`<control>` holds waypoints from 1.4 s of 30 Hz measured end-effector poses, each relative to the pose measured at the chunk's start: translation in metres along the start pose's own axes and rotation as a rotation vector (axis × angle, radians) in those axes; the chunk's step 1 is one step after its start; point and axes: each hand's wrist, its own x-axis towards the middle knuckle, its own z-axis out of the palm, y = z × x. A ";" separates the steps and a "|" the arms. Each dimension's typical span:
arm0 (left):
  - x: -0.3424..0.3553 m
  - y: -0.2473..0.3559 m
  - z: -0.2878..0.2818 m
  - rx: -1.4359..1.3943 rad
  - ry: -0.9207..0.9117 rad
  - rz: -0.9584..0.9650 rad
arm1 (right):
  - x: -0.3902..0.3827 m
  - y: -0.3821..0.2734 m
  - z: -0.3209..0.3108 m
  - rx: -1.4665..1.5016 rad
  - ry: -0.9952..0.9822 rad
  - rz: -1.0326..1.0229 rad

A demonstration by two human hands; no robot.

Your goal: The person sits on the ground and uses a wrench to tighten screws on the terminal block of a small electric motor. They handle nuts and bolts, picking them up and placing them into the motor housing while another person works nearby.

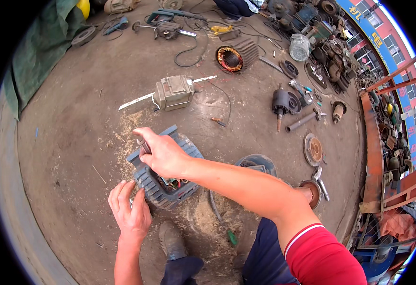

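Observation:
Between my feet and the wooden-toned dirt patches sits a blue-grey ribbed motor housing (152,191), its terminal box open with coloured wires (170,183) showing. My right hand (162,153) reaches across above it, closed around a short, thick metal rod-shaped tool (144,145); the tool's lower end is hidden. Beside the housing's near left edge is my left hand (131,211), fingers loosely bent and spread, the thumb close to the ribs. A small shiny bit shows by that thumb, too small to name.
Beyond stands a grey motor (173,92) with a pale bar through it. A stator with copper windings (230,59) lies farther back. Near my right forearm are a bucket (269,164), a round flange (313,149) and a rotor (280,102). A green-handled screwdriver (232,238) lies near my feet.

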 end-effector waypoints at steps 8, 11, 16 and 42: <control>0.033 0.028 0.037 -0.099 -0.264 -0.278 | -0.063 0.022 -0.024 0.169 0.433 0.239; 0.033 0.029 0.045 -0.091 -0.241 -0.247 | -0.097 0.024 -0.025 0.241 0.401 0.375; 0.024 0.026 0.043 -0.130 -0.229 -0.303 | -0.135 0.017 0.003 0.493 0.226 0.667; 0.114 -0.020 0.039 -0.162 -0.278 -0.327 | -0.082 -0.017 0.002 0.634 0.375 0.308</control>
